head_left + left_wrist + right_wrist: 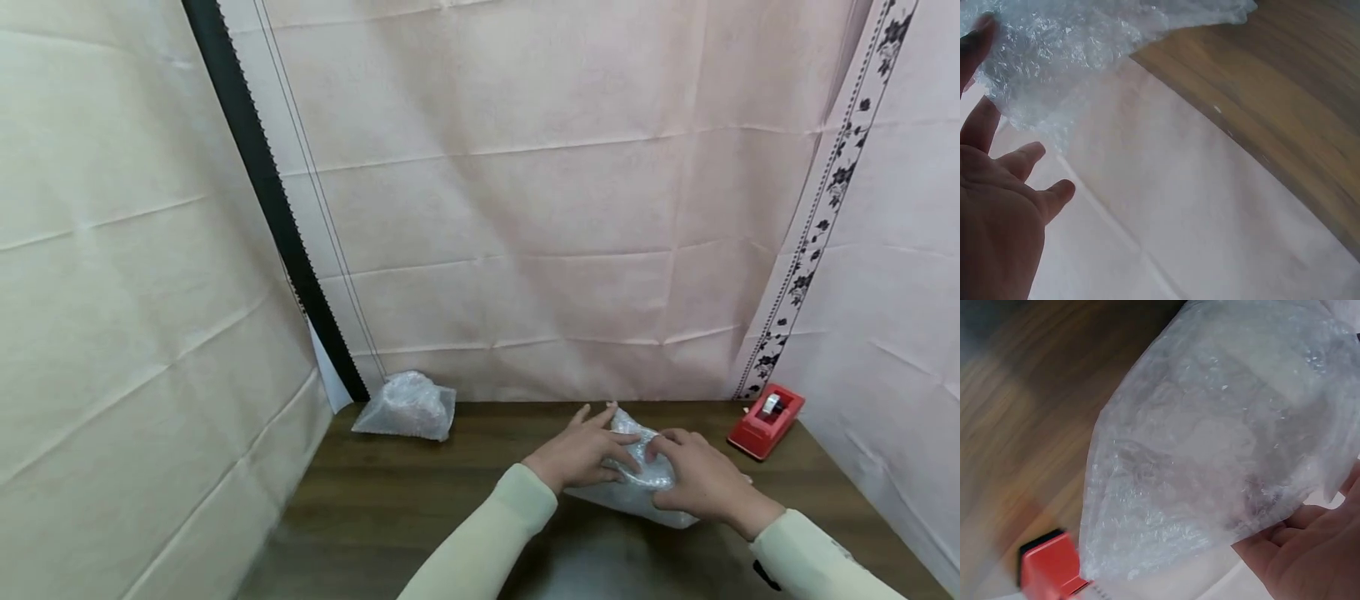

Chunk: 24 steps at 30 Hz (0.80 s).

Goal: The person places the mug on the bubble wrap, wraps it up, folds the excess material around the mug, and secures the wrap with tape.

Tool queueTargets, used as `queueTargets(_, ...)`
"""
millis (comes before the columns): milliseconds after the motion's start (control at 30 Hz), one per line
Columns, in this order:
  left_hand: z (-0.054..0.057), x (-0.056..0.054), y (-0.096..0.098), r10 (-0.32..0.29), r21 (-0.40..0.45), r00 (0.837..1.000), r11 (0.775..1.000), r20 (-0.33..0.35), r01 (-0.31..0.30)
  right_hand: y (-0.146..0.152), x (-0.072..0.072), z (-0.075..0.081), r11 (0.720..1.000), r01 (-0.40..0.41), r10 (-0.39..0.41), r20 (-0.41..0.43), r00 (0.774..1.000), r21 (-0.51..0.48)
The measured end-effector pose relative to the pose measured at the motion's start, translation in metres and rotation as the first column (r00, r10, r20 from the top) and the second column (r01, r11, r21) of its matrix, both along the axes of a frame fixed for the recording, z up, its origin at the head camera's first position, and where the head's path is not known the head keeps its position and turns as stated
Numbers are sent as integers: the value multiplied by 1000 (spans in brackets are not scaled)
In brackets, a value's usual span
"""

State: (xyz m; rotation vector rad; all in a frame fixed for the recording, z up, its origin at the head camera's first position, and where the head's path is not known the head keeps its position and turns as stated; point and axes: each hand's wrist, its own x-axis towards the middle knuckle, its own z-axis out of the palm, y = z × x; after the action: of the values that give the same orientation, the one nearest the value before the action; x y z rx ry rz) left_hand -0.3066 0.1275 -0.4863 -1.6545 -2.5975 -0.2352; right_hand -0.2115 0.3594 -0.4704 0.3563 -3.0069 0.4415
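A clear bubble wrap bag (645, 492) lies on the wooden table between both hands, its upper part bunched up. My left hand (588, 454) touches its left side with fingers spread; in the left wrist view the palm shows, and the fingertips meet the crinkled bubble wrap (1085, 50). On the other side my right hand (701, 475) grips the bag, thumb and fingers bent around its edge. The right wrist view shows the bag's broad face (1204, 444) with the right hand (1310, 550) at its edge. What the bag contains cannot be made out.
A red tape dispenser (767, 421) stands at the table's back right, beyond the right hand. A second bubble wrap bag (408, 406), bulging, sits at the back left. Pale cloth hangs (525, 208) behind the table and along both sides.
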Motion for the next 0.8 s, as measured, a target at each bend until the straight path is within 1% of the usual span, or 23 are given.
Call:
queueTargets(100,-1,-1,22,-12,-27,1000,1000,-15,12,18,2,-3,999,31,-31,3,1000,9)
queueTargets(167,-1,0,37,-22,-43,1000,999,-8,22,30,5,-4,999,51,-51,10,999,9)
queueTargets(267,1,0,60,-58,-66,998,996,-4,57,48,10,-6,996,84,-85,26,996,12)
queueTargets(400,0,-1,88,-100,-85,994,992,-37,96,69,15,-8,993,113,-114,28,993,32)
queueTargets(467,-2,-2,99,-104,-94,994,991,-40,100,77,17,-9,991,126,-128,23,992,41)
queueTargets(633,-4,-1,115,-88,-107,996,990,-1,88,88,22,-12,989,140,-140,-15,990,38)
queueTargets(700,-3,-2,119,-82,-104,997,991,-8,81,91,23,-12,991,133,-131,-46,990,33)
queueTargets(800,0,-4,122,-84,-102,996,992,-37,80,94,21,-10,993,118,-115,-88,989,27)
